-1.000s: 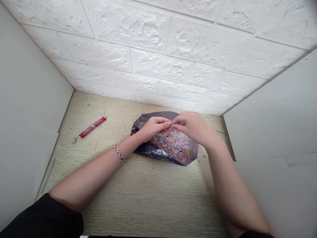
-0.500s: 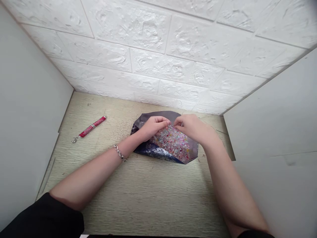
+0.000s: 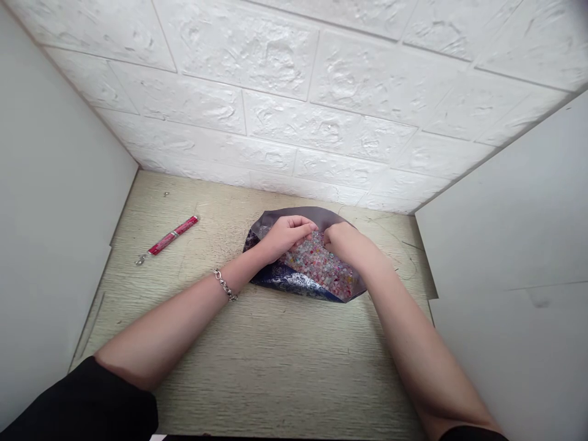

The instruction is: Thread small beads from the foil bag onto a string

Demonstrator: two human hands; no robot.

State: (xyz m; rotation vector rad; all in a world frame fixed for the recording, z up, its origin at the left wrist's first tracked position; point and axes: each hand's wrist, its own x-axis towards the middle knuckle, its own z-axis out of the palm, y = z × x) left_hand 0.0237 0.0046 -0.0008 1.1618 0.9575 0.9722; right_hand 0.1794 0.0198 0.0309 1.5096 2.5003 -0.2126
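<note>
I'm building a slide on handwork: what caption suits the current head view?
Left hand and right hand over colourful beads in a dark bag, a slim red item to their left.

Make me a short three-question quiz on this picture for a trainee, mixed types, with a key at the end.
1. True or false: the left hand is touching the red tube.
2. Which wrist wears the bracelet? A) right B) left C) neither
3. Fill in the blank: beads of many colours lie inside the ___.

Key:
1. False; the red tube lies apart, to the left of that hand.
2. B
3. bag
</note>
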